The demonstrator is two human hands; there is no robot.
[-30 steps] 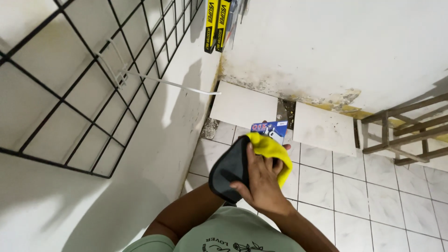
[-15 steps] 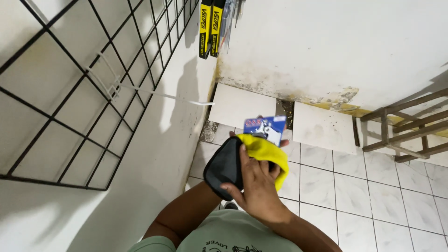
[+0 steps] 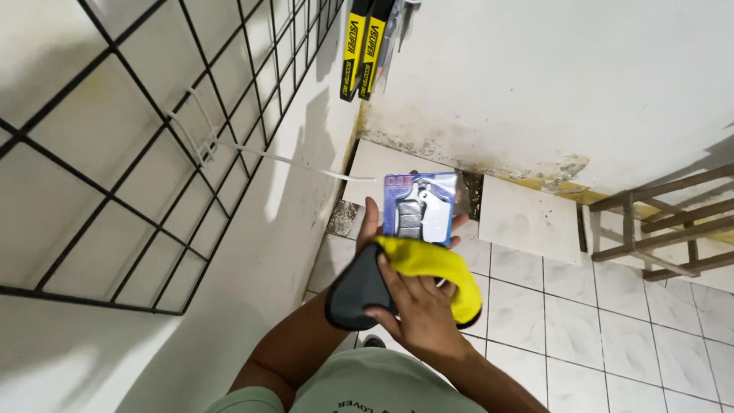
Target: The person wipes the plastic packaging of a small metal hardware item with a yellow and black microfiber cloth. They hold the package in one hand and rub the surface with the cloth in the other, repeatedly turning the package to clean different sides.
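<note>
Since a second ago the blue blister pack (image 3: pixel 420 208) has risen clear above my cloth. My left hand (image 3: pixel 375 229) grips it from behind, face up for wiping; my right hand (image 3: pixel 419 317) clenches the yellow-and-grey cloth (image 3: pixel 397 279) just below it. Wire grid (image 3: pixel 138 145) close left; tiled floor (image 3: pixel 612 321) open right.

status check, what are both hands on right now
Left hand holds blue blister pack from behind. Right hand presses yellow-and-grey cloth against its lower edge. Nothing between hands and pack.
</note>
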